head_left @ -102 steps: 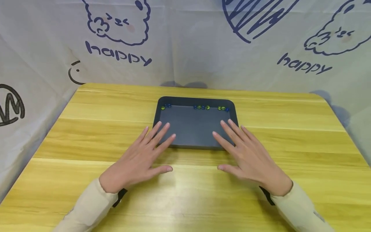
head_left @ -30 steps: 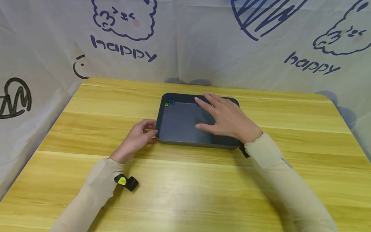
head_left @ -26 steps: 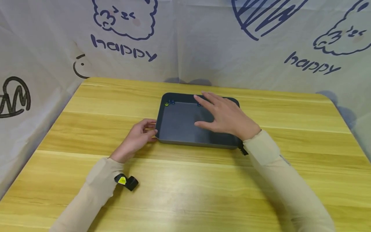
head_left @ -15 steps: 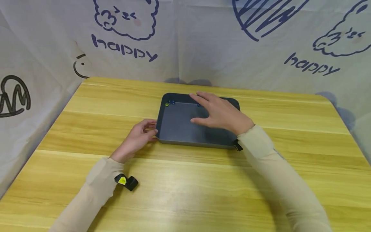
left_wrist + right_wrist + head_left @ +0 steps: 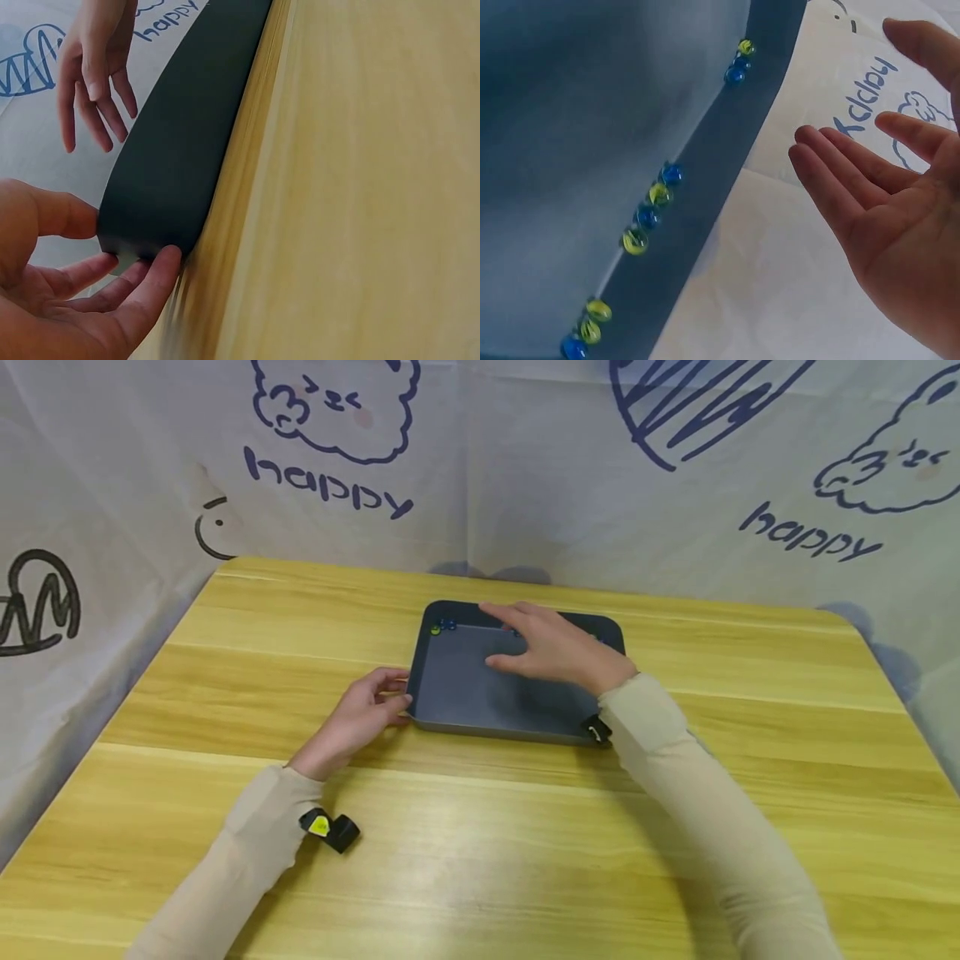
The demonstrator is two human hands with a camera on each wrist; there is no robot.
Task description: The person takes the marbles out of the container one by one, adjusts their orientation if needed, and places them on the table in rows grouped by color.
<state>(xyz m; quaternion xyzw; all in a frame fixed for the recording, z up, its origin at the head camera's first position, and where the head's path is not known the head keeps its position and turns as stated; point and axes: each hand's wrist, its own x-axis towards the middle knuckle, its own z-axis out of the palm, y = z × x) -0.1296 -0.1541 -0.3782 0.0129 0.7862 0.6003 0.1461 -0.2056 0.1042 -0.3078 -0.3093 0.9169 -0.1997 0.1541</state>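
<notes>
A dark grey rectangular tray (image 5: 461, 685) lies on the wooden table. My left hand (image 5: 360, 718) holds its left side, thumb at the rim; the left wrist view shows fingertips (image 5: 166, 262) against the tray's outer wall. Over the far half of the tray hovers my right hand (image 5: 555, 647), fingers relaxed and nothing in them. Blue and yellow-green glass marbles rest along the far wall in three clusters: one at the left corner (image 5: 739, 64), a middle row (image 5: 660, 195) and one at the right end (image 5: 589, 330). In the head view my right hand hides most of the middle row.
The wooden table (image 5: 480, 852) extends around the tray on all sides. Behind it hangs a white cloth (image 5: 540, 468) with blue drawings and the word "happy". Each wrist wears a small black camera (image 5: 343, 833).
At first both hands were spread above the tray's near edge. My left hand has since taken hold of the left side. My right hand reached over the far part and has drifted left.
</notes>
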